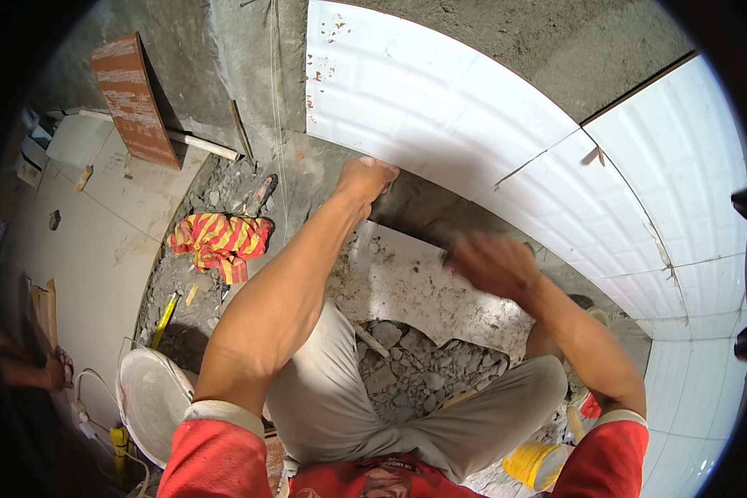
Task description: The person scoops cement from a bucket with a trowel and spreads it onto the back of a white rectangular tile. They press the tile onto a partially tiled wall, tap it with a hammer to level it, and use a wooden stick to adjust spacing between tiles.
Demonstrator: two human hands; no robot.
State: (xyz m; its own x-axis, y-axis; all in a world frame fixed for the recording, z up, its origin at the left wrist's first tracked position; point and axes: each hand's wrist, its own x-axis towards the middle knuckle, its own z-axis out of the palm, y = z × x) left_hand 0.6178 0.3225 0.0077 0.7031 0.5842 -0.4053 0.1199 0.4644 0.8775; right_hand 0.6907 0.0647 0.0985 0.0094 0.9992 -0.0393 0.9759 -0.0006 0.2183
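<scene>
White wall tiles (448, 91) curve across the upper right, with brown specks on the corner tile. At that tile's lower edge is my left hand (367, 180), its fingers curled closed against the edge. What they hold, if anything, is hidden. My right hand (496, 264) is smeared by motion below the tiles, so its fingers cannot be read. Beneath both hands a pale, dirt-spotted board (419, 278) with a broken edge lies in front of the wall. Grey rubble (402, 369) fills the space between my knees.
A white bucket (153, 398) stands by my left arm, near a yellow level-like bar (165, 320). A red-and-yellow striped cloth (222, 239) lies on rubble. One brown tile (134, 100) leans at the back left. Yellow string (531, 465) is wound at lower right. Another person's hand (58, 371) shows far left.
</scene>
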